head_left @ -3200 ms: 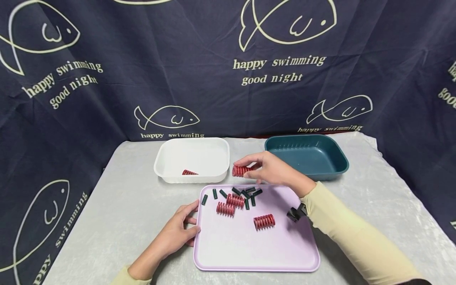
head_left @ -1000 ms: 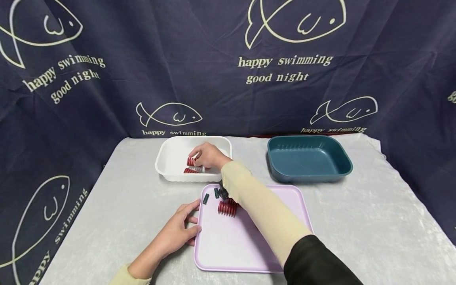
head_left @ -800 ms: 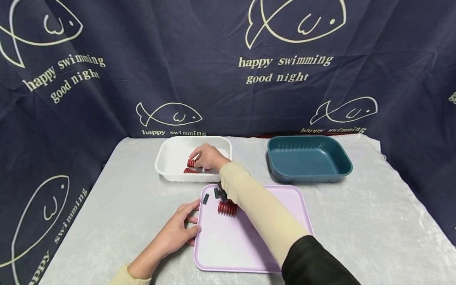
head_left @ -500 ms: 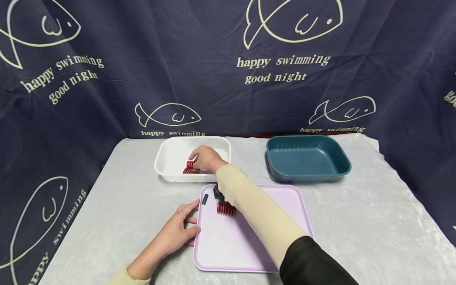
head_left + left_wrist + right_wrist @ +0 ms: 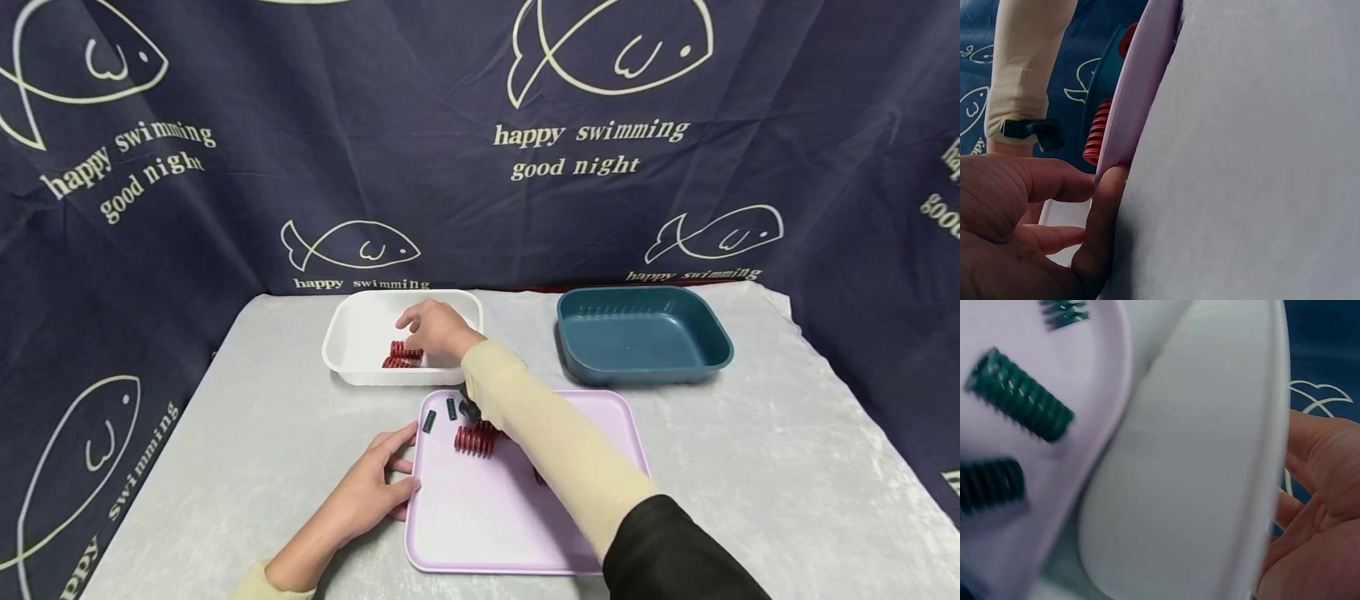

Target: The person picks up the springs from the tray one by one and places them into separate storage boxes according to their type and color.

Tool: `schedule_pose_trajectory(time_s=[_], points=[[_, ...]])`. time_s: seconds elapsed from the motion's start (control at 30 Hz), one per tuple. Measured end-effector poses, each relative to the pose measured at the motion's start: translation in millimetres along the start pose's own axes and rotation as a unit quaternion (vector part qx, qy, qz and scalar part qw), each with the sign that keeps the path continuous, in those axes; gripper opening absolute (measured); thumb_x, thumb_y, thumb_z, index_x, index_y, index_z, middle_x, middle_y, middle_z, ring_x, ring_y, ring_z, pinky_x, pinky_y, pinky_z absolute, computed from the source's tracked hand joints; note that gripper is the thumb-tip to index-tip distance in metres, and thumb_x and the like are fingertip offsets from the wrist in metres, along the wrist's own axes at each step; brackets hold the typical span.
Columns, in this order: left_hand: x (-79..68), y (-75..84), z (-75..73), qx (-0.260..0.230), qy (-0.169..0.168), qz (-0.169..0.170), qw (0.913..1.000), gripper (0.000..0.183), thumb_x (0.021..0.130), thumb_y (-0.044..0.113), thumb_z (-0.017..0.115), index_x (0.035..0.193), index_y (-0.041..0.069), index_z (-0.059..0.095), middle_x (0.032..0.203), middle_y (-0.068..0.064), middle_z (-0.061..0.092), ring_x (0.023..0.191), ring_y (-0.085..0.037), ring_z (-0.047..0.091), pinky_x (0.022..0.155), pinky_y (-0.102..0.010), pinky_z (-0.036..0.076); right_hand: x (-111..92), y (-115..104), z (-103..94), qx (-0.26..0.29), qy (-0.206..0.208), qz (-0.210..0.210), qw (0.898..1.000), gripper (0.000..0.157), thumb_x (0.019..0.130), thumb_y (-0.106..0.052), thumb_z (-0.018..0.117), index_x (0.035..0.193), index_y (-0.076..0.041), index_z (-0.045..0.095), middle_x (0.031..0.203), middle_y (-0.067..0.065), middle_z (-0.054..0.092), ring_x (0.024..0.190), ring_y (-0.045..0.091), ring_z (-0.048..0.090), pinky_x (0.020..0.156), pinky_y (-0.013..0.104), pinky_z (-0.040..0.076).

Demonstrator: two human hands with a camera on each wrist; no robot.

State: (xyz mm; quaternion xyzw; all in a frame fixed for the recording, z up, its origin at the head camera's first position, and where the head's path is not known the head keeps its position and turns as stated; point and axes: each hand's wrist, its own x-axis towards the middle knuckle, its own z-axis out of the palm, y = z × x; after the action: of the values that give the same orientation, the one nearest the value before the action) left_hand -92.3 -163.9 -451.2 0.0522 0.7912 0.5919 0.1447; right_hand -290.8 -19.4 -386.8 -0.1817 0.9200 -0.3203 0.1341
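My right hand (image 5: 438, 327) is inside the white bin (image 5: 396, 378), its fingers spread just above a red coil spring (image 5: 406, 351) that lies on the bin floor. Beside that spring lies another red one (image 5: 396, 363), partly hidden by the front wall. At the lilac tray's (image 5: 468, 521) left edge, my left hand (image 5: 367, 483) rests with thumb and fingertips against the rim. Red coil springs (image 5: 474, 442) remain on the tray, some partly covered by the right arm. Small dark green springs (image 5: 1019, 397) show near the tray's rim in the right wrist view.
A teal bin (image 5: 647, 337) stands at the back right, beyond the tray. A wrist camera (image 5: 469, 408) on the right arm hangs over the tray's far edge. A dark blue curtain (image 5: 480, 208) closes off the back of the grey-covered table (image 5: 787, 467).
My right hand has carried a red spring from above the tray into the white bin, lowered it, and let it go; its fingers have lifted slightly. My left hand has stayed at the tray's edge.
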Motion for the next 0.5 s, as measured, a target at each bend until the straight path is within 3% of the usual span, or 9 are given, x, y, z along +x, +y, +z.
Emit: schedule_pose_trajectory(time_s=[0.13,0.37,0.5], points=[[-0.6,0.2,0.0,0.002,0.002,-0.001,1.0000,0.074,0.086,-0.012,0.070,0.154,0.000,0.044,0.140,-0.017,0.046,0.106,-0.029,0.058,0.052,-0.037,0.063,-6,4,-16.2,0.030,-0.003,-0.031,0.999,0.038,0.091,-0.008,0.077,0.129,-0.011,0.073,0.121,0.011,0.073,0.112,0.025,0.067,0.091,0.030,0.056],[-1.5,1.3,0.4,0.002,0.004,-0.005,1.0000,0.074,0.086,-0.012,0.071,0.154,0.000,0.043,0.140,-0.016,0.046,0.105,-0.028,0.058,0.050,-0.037,0.062,-24,15,-46.8,0.117,-0.027,-0.037,0.992,0.040,0.094,-0.009,0.075,0.134,-0.012,0.070,0.128,0.013,0.069,0.110,0.025,0.067,0.077,0.038,0.062],[-1.3,2.1,0.6,0.004,0.004,-0.004,1.0000,0.075,0.086,-0.013,0.070,0.154,-0.001,0.043,0.140,-0.017,0.046,0.105,-0.029,0.058,0.050,-0.038,0.062,-36,22,-62.7,0.151,-0.033,-0.051,0.987,0.038,0.095,-0.011,0.074,0.133,-0.013,0.070,0.130,0.010,0.069,0.112,0.022,0.066,0.077,0.040,0.063]])
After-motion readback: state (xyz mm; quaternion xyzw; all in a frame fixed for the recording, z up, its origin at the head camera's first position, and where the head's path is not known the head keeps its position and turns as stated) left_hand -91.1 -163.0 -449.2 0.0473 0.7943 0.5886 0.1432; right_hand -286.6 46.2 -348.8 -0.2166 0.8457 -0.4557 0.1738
